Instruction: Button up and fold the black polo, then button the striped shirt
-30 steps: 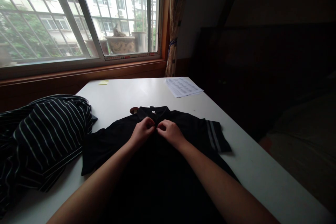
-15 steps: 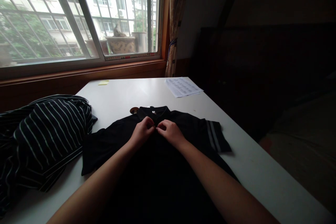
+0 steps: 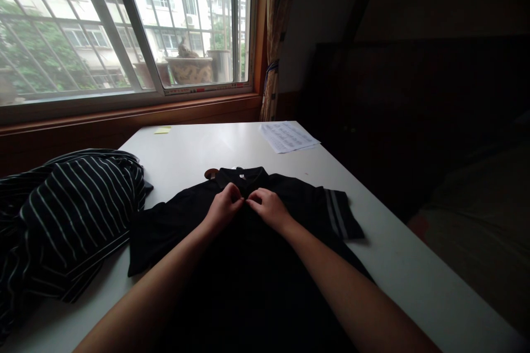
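A black short-sleeved polo shirt (image 3: 248, 265) lies spread on the white table (image 3: 190, 149), its collar toward the window and two grey stripes on the right sleeve. Just below the collar, my left hand (image 3: 226, 204) pinches the front opening between thumb and fingers. Close beside it, my right hand (image 3: 267, 207) pinches the other side of the same spot, the fingertips of both hands nearly meeting. Any button between them is too small and dark to make out. Behind the collar a brown round object (image 3: 211, 174) pokes out, mostly covered.
A heap of black-and-white striped cloth (image 3: 78, 215) covers the table's left side. Printed sheets (image 3: 289, 137) lie near the far right corner, a yellow sticky note (image 3: 163, 129) at the far left. Beyond stand a barred window (image 3: 199, 22) and a tied curtain (image 3: 273, 66).
Both hands stay at the shirt's neck opening, with only tiny finger movements. The shirt and everything around it keep their places.
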Available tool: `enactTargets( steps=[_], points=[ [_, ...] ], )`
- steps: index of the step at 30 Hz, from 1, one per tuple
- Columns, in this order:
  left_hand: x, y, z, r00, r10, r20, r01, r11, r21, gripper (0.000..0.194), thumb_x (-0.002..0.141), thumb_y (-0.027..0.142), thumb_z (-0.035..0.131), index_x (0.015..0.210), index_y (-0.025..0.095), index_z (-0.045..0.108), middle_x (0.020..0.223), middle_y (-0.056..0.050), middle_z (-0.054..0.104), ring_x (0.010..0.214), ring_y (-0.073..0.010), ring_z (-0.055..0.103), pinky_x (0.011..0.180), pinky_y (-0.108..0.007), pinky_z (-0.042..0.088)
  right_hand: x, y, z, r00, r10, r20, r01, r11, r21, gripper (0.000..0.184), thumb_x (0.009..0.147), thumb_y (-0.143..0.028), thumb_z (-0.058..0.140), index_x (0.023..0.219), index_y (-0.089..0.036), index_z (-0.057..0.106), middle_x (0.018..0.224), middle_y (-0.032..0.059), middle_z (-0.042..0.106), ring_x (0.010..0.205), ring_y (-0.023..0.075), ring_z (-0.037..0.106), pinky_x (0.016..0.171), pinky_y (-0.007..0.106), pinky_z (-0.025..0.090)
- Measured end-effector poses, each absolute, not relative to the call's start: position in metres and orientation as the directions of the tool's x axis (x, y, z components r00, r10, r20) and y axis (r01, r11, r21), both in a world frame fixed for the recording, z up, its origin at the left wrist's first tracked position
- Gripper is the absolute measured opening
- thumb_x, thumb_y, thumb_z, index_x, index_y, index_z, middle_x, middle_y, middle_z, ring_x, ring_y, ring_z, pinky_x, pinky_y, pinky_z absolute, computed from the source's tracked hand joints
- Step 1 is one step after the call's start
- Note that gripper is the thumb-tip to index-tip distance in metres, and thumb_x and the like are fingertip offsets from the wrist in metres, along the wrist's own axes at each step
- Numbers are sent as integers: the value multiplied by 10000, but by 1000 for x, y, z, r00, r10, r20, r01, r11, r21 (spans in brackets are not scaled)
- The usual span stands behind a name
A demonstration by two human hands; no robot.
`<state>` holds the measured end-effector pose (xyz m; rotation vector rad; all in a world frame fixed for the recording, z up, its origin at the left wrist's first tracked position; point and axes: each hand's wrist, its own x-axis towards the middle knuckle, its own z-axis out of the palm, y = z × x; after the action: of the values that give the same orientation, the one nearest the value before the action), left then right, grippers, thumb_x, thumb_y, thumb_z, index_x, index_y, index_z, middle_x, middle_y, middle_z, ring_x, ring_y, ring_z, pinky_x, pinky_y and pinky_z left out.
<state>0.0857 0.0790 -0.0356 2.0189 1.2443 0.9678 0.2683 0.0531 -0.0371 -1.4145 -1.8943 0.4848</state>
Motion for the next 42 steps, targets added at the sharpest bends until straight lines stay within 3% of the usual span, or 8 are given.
enactTargets(
  steps=[7,32,37,42],
  points=[
    [87,77,-33,307,911,274,506,-400,764,101,794,207,611,816,221,513,768,23,631,691,-146,584,632,-244,418,268,53,-38,-156,937,314,683,331,-651,67,868,-241,644,845,-205,695,880,32,672,826,165,628,778,274,470],
    [86,78,-42,371,861,348,647,-508,568,64,867,205,580,880,225,520,788,-9,611,735,-181,574,647,-263,406,268,55,-40,-144,939,313,684,323,-654,75,881,-232,628,840,-202,682,877,30,668,843,170,627,805,279,469],
    [84,81,-40,411,838,360,557,-543,629,44,879,220,566,909,224,535,846,-13,645,780,-176,601,704,-274,447,269,54,-37,-110,946,304,670,297,-681,72,873,-228,637,829,-196,684,870,33,676,844,174,629,804,284,467],
    [83,83,-39,423,832,360,496,-545,676,167,826,259,647,959,222,554,883,-9,658,794,-172,616,704,-271,462,271,57,-40,-103,946,306,653,297,-697,76,869,-219,635,821,-193,687,856,34,677,832,171,624,803,287,465]
  ],
)
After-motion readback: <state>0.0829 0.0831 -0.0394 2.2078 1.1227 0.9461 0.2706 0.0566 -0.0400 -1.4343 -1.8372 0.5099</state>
